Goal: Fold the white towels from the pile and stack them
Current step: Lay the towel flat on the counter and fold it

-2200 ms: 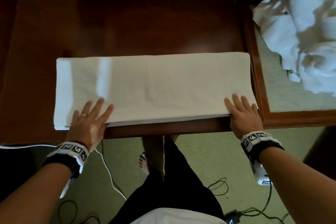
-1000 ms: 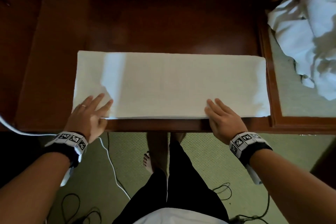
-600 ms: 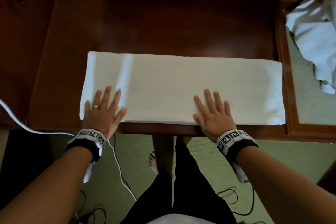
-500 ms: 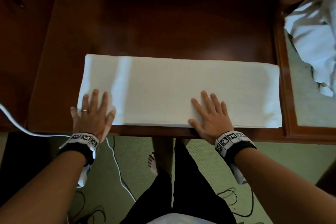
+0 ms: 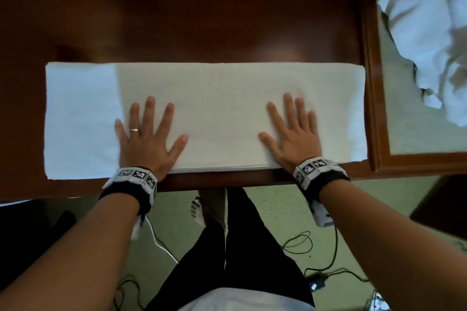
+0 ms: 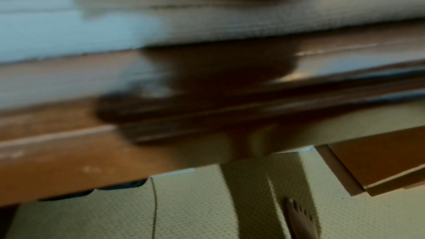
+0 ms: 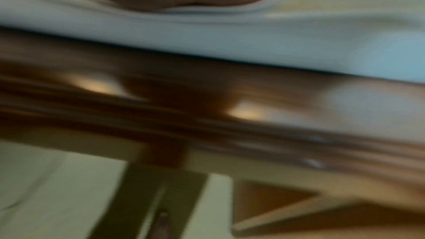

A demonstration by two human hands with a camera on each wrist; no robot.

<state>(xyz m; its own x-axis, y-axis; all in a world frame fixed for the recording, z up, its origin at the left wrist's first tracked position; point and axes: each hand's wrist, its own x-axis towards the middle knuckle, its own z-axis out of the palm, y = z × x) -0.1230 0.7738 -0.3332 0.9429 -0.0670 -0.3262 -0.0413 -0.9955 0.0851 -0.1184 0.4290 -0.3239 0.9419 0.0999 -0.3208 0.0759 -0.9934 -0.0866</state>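
towel (image 5: 222,113) lies long on the tabletop (image 5: 202,20), and both flat, spread hands, left hand (image 5: 149,139) and right hand (image 5: 293,134), have slid inward smoothing it, so another fold looks next.

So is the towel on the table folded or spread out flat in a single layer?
Folded. The towel lies as a long strip, with stacked layer edges visible along its near side. Both hands, left hand and right hand, press it flat.
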